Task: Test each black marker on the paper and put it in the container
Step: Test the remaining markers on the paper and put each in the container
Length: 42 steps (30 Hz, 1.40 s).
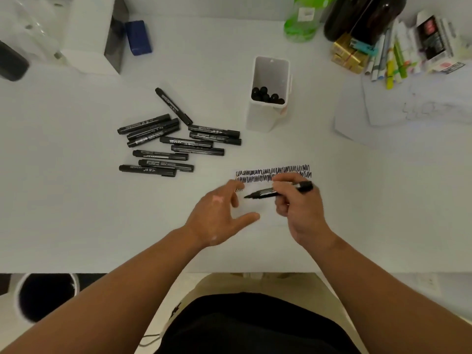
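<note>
Mid-test: right hand [298, 208] fingers [282, 185] pinch the marker [265, 193] over the paper [255, 206], left hand [217, 215] fingers spread; scribbling likely follows.

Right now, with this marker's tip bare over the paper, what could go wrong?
The marker in your right hand points its bare tip at the fingers of your left hand, close by: ink may land on skin. The paper is hard to tell from the white table, so a stroke could run off its edge. The container is tall and narrow; a careless drop might tip it.
</note>
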{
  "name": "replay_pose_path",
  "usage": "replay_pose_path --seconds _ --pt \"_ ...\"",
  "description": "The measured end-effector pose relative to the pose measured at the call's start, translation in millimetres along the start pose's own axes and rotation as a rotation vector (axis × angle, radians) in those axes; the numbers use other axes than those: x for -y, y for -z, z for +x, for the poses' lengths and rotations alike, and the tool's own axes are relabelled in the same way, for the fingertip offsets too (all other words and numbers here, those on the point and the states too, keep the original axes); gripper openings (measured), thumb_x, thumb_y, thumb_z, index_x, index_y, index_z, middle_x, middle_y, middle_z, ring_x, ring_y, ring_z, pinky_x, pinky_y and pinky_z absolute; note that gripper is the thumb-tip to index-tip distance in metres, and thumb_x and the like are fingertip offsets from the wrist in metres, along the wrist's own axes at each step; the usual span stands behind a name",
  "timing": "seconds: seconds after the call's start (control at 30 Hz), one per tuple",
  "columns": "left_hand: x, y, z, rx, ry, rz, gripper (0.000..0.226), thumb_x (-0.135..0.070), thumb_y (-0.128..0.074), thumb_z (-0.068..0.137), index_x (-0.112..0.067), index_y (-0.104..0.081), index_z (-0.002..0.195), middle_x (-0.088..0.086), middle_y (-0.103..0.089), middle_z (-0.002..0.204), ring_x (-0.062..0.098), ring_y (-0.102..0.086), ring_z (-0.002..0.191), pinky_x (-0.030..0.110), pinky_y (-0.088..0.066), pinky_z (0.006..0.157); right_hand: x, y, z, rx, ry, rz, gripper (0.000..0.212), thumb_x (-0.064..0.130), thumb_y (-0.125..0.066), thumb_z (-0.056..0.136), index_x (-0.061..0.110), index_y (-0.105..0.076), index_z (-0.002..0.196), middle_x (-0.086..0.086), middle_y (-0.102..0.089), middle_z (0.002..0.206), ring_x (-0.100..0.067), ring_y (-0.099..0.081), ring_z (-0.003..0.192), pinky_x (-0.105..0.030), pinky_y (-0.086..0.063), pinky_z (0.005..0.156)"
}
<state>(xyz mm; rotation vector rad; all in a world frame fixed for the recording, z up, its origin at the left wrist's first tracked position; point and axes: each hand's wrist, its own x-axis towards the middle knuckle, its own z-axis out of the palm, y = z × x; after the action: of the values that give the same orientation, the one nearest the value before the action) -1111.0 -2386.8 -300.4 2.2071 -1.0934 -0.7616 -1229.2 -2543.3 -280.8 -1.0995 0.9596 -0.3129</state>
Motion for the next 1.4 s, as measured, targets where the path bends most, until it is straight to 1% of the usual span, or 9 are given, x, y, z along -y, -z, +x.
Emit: replay_pose_path --seconds 0.1,0.2,0.27,0.47,0.77,0.9,1.0,1.17,1.4 --pt "27.3 1.2 4.6 -0.106 0.016 0.087 0.055 -0.043 -0.075 0.084 -0.019 -0.057 0.131 -0.001 -0.058 0.106 0.008 -0.050 0.083 0.037 -0.054 0.084 -1.4 10.3 11.2 -0.019 0.018 -0.050 0.016 0.010 -0.065 0.089 0.015 -0.080 0.091 -0.013 -0.069 0.063 -0.024 -0.063 0.053 -0.029 -0.051 0.050" --pt "42.6 -5.6 10.7 -0.112 0.027 0.139 0.059 -0.042 -0.075 0.085 -0.020 -0.056 0.137 0.006 -0.055 0.116 0.022 -0.060 0.093 0.034 -0.054 0.087 -10.5 13.7 19.2 0.038 0.045 -0.180 0.018 0.007 -0.065 0.091 0.014 -0.079 0.098 -0.016 -0.077 0.080 -0.026 -0.074 0.071 -0.036 -0.061 0.065" --pt "45.8 -12.2 16.7 -0.139 0.010 0.169 0.061 -0.044 -0.075 0.084 -0.021 -0.057 0.137 0.007 -0.054 0.114 0.024 -0.060 0.090 0.030 -0.050 0.083 -19.1 9.0 25.6 0.051 0.113 -0.322 0.010 0.010 -0.073 0.084 0.015 -0.077 0.092 -0.011 -0.075 0.079 -0.020 -0.071 0.070 -0.035 -0.059 0.067" --pt "50.1 -28.2 26.3 -0.142 -0.027 0.282 0.066 -0.051 -0.076 0.080 -0.022 -0.059 0.137 0.009 -0.053 0.113 0.025 -0.055 0.094 0.041 -0.052 0.086 -51.1 -1.7 39.7 0.054 0.196 -0.533 0.014 0.015 -0.080 0.081 0.025 -0.071 0.083 0.022 -0.070 0.080 0.003 -0.065 0.075 -0.011 -0.048 0.070" --pt "56.6 -35.2 28.0 -0.155 -0.027 0.321 0.070 -0.053 -0.079 0.076 -0.022 -0.060 0.136 0.008 -0.053 0.112 0.023 -0.054 0.090 0.041 -0.054 0.082 -60.2 -1.3 44.3 0.045 0.253 -0.517 0.012 0.017 -0.082 0.085 0.018 -0.077 0.095 0.014 -0.076 0.089 0.001 -0.070 0.086 -0.009 -0.049 0.078" --pt "56.4 -34.7 28.5 -0.151 -0.018 0.315 0.071 -0.053 -0.079 0.075 -0.022 -0.060 0.136 0.008 -0.053 0.112 0.023 -0.054 0.090 0.043 -0.054 0.083 -60.1 -1.1 42.8 0.070 0.257 -0.557 0.013 0.018 -0.082 0.085 0.021 -0.078 0.097 0.012 -0.076 0.092 -0.004 -0.071 0.090 -0.019 -0.054 0.083" --pt "57.0 -34.3 28.3 -0.154 -0.015 0.301 0.071 -0.052 -0.081 0.074 -0.022 -0.060 0.135 0.009 -0.053 0.112 0.024 -0.055 0.089 0.043 -0.054 0.083 -58.7 0.4 43.0 0.081 0.227 -0.580 0.011 0.016 -0.080 0.084 0.023 -0.077 0.093 0.012 -0.076 0.089 -0.006 -0.070 0.088 -0.024 -0.055 0.082" --pt "57.2 -34.6 28.4 -0.151 -0.005 0.298 0.071 -0.053 -0.080 0.074 -0.024 -0.059 0.136 0.007 -0.052 0.113 0.023 -0.054 0.090 0.040 -0.053 0.084 -56.2 -1.3 42.4 0.067 0.247 -0.546 0.011 0.014 -0.079 0.087 0.018 -0.077 0.097 0.013 -0.075 0.090 0.000 -0.069 0.086 -0.013 -0.050 0.080" --pt "56.4 -34.4 28.4 -0.159 -0.003 0.297 0.071 -0.053 -0.081 0.073 -0.024 -0.060 0.135 0.007 -0.052 0.111 0.021 -0.054 0.089 0.038 -0.054 0.083 -55.3 0.1 42.2 0.079 0.244 -0.552 0.011 0.015 -0.078 0.087 0.019 -0.075 0.096 0.010 -0.075 0.091 -0.007 -0.070 0.087 -0.022 -0.054 0.081"
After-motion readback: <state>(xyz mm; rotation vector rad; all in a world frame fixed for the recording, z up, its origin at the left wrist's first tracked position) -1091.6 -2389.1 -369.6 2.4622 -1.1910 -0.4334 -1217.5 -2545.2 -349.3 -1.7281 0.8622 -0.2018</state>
